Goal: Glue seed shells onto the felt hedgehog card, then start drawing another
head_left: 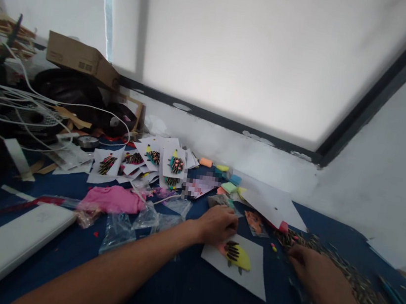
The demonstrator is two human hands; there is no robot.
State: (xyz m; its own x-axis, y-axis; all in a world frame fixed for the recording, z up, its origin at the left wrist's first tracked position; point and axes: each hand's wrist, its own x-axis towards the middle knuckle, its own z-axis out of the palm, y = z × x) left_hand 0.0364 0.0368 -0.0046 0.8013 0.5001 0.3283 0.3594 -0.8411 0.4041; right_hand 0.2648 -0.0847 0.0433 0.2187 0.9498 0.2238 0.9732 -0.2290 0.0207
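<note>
My left hand [218, 225], fingers curled, rests at the upper left edge of a white paper sheet [251, 284]. What lies under its fingertips is hidden. On the sheet is a flat yellow clay shape [243, 260], with a row of dark, seed-like spikes [232, 250] on its left part and small dark feet below. My right hand [313, 268] is at the near-left edge of a long pile of striped sunflower seeds [367, 293]. Its fingers are drawn together, and I cannot see what is between them.
Finished-looking spiky clay figures on white cards [176, 163] are stacked at the back. Coloured clay blocks [228, 187] lie beside a blank sheet [274, 204]. Pink clay [114, 199] and clear plastic bags [120, 231] are left of my arm. A white box [11, 246] sits front left, cables [26, 99] behind.
</note>
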